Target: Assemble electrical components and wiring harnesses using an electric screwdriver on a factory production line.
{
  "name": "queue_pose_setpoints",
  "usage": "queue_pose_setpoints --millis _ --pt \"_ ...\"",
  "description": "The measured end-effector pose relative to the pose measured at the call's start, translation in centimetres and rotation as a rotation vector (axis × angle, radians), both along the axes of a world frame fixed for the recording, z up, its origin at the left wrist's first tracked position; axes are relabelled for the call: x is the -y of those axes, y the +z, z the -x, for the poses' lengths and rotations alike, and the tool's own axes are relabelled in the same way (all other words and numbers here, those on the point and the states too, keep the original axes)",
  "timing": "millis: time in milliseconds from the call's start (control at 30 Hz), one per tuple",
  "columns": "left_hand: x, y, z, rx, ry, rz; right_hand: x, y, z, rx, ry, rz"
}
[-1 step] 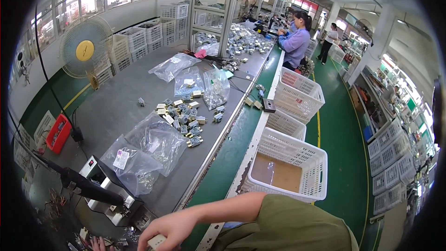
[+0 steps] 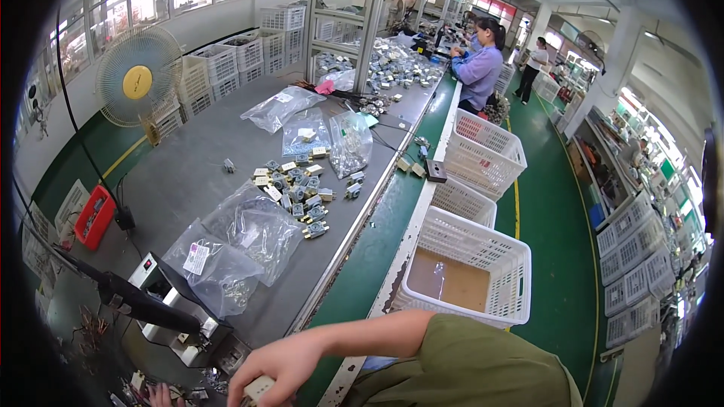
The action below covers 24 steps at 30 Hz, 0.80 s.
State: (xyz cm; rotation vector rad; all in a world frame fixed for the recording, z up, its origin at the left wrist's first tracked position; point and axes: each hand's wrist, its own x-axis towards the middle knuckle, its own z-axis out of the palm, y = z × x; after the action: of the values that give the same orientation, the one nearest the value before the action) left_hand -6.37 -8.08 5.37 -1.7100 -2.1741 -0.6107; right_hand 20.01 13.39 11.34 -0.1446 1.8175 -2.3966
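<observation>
My right hand (image 2: 283, 365) is at the lower edge, its thumb and fingers closed round a small cream plastic block with dark holes (image 2: 260, 387). Only the fingers of my left hand (image 2: 160, 395) show at the bottom left, cut off by the dark rim, so their grip is unclear. Small metal and cream parts (image 2: 137, 381) lie beside those fingers. Just beyond both hands stands a white and black bench machine (image 2: 177, 309), with a thick black tube (image 2: 147, 307) reaching across it.
Clear plastic bags (image 2: 253, 230) and a heap of cream and grey socket-like parts (image 2: 302, 192) lie on the grey table. White crates (image 2: 467, 264) line its right side. A fan (image 2: 137, 81) and a red bin (image 2: 96, 217) are at left. A co-worker (image 2: 480, 68) stands farther along.
My right hand has shifted slightly to the right with the cream block, whose holed face now shows more. My left fingers have barely moved.
</observation>
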Motion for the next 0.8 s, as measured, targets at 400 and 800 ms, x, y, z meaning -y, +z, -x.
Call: queue_pose_setpoints --millis 400,800 --pt "0.6 1.9 -6.2 1.313 -0.514 0.121 -1.8 0.2 -3.1 -0.19 0.097 -0.069" --pt "0.6 1.4 -7.4 1.423 -0.666 -0.367 0.5 -4.0 0.1 -0.306 -0.004 -0.593"
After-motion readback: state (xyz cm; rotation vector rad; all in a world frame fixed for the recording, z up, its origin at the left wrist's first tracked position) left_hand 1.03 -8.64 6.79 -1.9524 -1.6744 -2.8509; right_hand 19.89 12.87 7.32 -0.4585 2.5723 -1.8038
